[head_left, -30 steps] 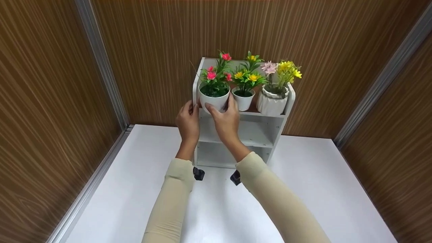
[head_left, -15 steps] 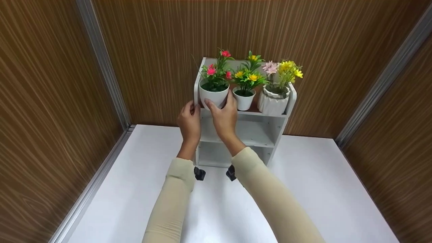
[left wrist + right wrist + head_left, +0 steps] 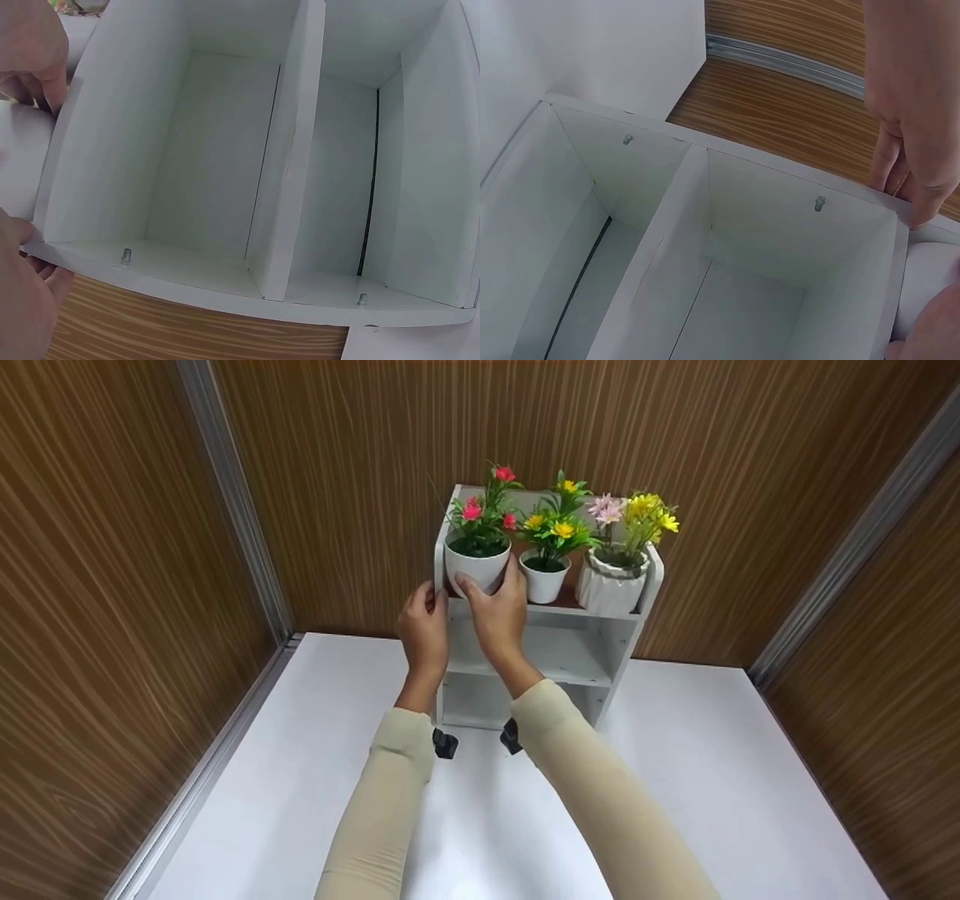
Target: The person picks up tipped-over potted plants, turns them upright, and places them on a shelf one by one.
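A small white shelf unit [image 3: 566, 652] has three flower pots in a row on its top board. The left one, a white flower pot [image 3: 478, 571] with red flowers, is held by my right hand [image 3: 499, 619], thumb on its front and fingers round its right side. My left hand [image 3: 424, 626] grips the unit's left side panel [image 3: 187, 289] near the top; in the right wrist view its fingers [image 3: 889, 161] reach over the outer side. Beside the held pot stand a smaller white pot [image 3: 544, 583] with yellow flowers and a fluted white pot [image 3: 611, 589] with pink and yellow flowers.
Two lower compartments [image 3: 562, 652] of the unit open toward me. A white table [image 3: 345, 697] lies under it. Wood-grain panels [image 3: 352, 510] rise behind and on both sides, with metal strips [image 3: 240, 502] at the corners.
My right hand and the red-flowered pot have moved slightly up and back on the top board. My left hand has stayed at the side panel. The view has shifted a little.
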Motion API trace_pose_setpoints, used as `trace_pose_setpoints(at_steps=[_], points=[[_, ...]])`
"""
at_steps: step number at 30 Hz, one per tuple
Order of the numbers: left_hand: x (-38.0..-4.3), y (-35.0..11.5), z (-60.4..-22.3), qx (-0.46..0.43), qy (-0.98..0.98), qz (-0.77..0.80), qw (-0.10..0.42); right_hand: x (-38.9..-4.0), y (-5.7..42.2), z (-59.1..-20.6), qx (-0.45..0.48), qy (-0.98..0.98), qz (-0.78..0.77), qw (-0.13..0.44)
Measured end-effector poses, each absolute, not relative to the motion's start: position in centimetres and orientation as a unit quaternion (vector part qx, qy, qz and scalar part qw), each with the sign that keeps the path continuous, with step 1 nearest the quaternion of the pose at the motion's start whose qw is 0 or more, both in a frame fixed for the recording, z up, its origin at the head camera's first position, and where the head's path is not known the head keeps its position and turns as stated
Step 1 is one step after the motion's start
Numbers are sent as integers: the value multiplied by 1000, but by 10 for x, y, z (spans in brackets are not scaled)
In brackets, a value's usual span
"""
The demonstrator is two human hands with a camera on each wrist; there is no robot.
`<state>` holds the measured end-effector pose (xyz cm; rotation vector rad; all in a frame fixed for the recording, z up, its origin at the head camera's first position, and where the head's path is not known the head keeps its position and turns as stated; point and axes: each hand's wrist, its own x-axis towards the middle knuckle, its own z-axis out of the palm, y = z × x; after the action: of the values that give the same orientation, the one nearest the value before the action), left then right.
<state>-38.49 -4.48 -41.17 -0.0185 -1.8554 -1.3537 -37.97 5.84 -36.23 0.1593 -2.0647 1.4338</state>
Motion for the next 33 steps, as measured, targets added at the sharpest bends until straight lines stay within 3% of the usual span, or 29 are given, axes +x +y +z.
trace_pose_setpoints(at_steps=[15,24,33], points=[[-387,-42,-416,-13,-736,-540,409,-376,63,-373,51,-771,563,294],[-383,-39,-416,-10,-732,-554,396,-345,76,-387,74,-753,583,296],[-351,-53,-425,-52,-769,-559,306,-295,116,-402,164,-783,512,313]])
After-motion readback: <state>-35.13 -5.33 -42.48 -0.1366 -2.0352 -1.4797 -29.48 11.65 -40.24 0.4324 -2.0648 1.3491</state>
